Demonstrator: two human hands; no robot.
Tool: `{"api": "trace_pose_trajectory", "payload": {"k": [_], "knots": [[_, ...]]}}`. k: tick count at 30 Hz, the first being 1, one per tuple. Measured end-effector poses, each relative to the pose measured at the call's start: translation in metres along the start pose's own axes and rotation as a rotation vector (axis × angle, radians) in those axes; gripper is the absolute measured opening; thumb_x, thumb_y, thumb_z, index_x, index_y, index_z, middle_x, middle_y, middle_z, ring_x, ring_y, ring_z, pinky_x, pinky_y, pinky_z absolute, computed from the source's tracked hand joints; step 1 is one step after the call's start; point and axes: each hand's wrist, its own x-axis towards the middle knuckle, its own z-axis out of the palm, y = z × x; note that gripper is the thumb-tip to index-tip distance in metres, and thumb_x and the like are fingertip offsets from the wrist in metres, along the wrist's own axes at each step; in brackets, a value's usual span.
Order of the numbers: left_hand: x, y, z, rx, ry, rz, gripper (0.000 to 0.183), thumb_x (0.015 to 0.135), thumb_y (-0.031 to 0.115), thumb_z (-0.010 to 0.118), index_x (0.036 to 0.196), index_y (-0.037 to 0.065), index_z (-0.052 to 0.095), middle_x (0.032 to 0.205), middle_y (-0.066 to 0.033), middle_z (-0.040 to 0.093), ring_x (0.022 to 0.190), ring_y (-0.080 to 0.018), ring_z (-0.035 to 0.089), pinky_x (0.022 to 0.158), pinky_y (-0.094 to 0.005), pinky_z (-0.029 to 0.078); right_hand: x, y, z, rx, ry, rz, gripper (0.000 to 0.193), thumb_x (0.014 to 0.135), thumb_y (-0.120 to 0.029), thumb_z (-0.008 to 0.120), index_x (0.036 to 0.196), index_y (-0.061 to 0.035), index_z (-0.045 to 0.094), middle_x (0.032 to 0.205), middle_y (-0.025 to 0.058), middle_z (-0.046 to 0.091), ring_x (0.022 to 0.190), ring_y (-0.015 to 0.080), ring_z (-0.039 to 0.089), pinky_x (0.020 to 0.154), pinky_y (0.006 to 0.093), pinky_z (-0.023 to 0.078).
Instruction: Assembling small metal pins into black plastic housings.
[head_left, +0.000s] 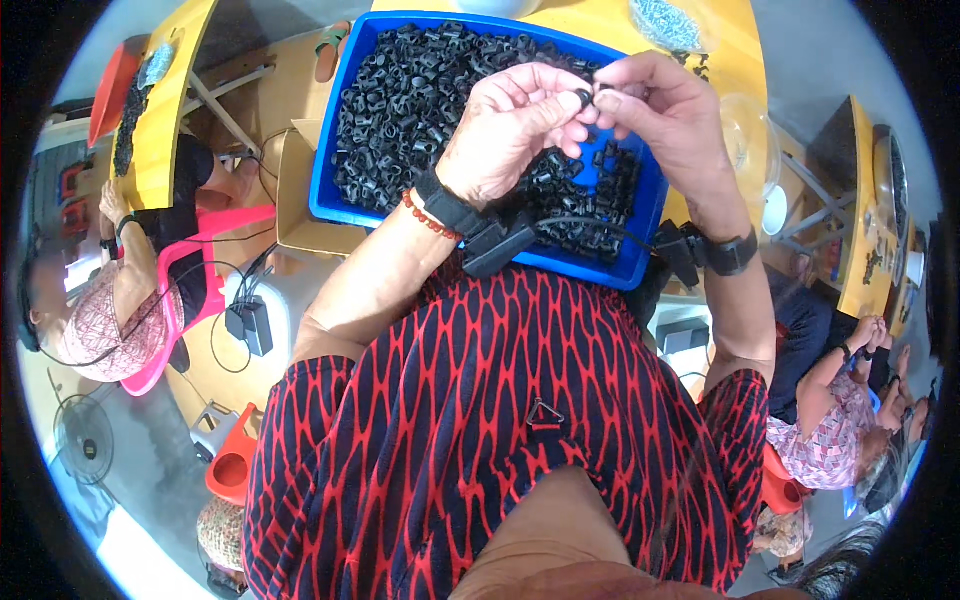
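Above a blue plastic tray (322,190) my two hands meet, fingertip to fingertip. My left hand (515,125) pinches a small black plastic part (584,97) between thumb and index finger; it looks rounded, like a ring or clip. The fingers of my right hand (660,110) are pinched together right beside it. Whatever they hold is too small or too hidden to make out. Heaped in the tray are many similar black plastic parts (410,95), with a thinner layer near its right side.
The tray rests by a yellow table (735,60). A clear bowl of small bluish screws (668,25) stands at the far right, near a clear container (750,140). A cardboard box (300,200) is left of the tray. Co-workers sit on both sides; a pink chair (205,270) is left.
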Motion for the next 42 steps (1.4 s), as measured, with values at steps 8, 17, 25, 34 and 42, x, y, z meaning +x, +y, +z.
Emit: {"api": "trace_pose_trajectory", "payload": {"k": [8, 17, 25, 34, 42], "knots": [[-0.002, -0.004, -0.01, -0.14, 0.046, -0.075, 0.015, 0.095, 0.005, 0.058, 0.107, -0.003, 0.063, 0.091, -0.0129, 0.069, 0.078, -0.0185, 0.069, 0.068, -0.0295, 0.059, -0.01, 0.0, 0.02, -0.481, 0.102, -0.296, 0.022, 0.09, -0.005, 0.066, 0.111, -0.0012, 0.068, 0.093, 0.0032, 0.067, 0.078, 0.007, 0.06, 0.067, 0.0202, 0.05], [-0.001, -0.002, -0.001, -0.064, -0.003, -0.055, 0.016, 0.096, 0.006, 0.058, 0.107, -0.004, 0.062, 0.096, -0.0151, 0.07, 0.08, -0.0186, 0.069, 0.07, -0.0288, 0.059, -0.014, 0.011, 0.009, -0.001, 0.113, 0.001, 0.019, 0.092, -0.005, 0.063, 0.111, -0.0015, 0.069, 0.092, 0.0039, 0.069, 0.076, 0.0066, 0.063, 0.066, 0.0203, 0.054], [-0.005, -0.001, 0.005, -0.067, 0.021, -0.046, 0.017, 0.095, 0.008, 0.059, 0.109, -0.003, 0.062, 0.095, -0.0118, 0.069, 0.078, -0.0151, 0.067, 0.07, -0.027, 0.058, -0.016, 0.01, 0.01, 0.055, 0.104, 0.009, 0.02, 0.09, -0.003, 0.065, 0.109, 0.0007, 0.067, 0.092, 0.0046, 0.069, 0.075, 0.0067, 0.063, 0.065, 0.0212, 0.053], [-0.007, 0.0, 0.008, 0.051, 0.066, -0.012, 0.018, 0.094, 0.009, 0.063, 0.107, -0.002, 0.063, 0.094, -0.01, 0.069, 0.077, -0.014, 0.066, 0.069, -0.0262, 0.056, -0.01, -0.001, 0.005, 0.023, 0.095, 0.006, 0.016, 0.083, 0.003, 0.071, 0.097, -0.0004, 0.064, 0.085, 0.0011, 0.065, 0.074, 0.0069, 0.061, 0.066, 0.0208, 0.051], [-0.006, -0.002, 0.008, 0.196, 0.102, 0.013, 0.016, 0.091, 0.008, 0.066, 0.103, -0.003, 0.064, 0.09, -0.0093, 0.069, 0.073, -0.0127, 0.065, 0.067, -0.026, 0.055, -0.011, -0.008, 0.006, -0.148, 0.097, 0.005, 0.009, 0.083, 0.004, 0.069, 0.09, 0.0003, 0.066, 0.082, -0.0008, 0.065, 0.072, 0.004, 0.059, 0.064, 0.0192, 0.05]]}}
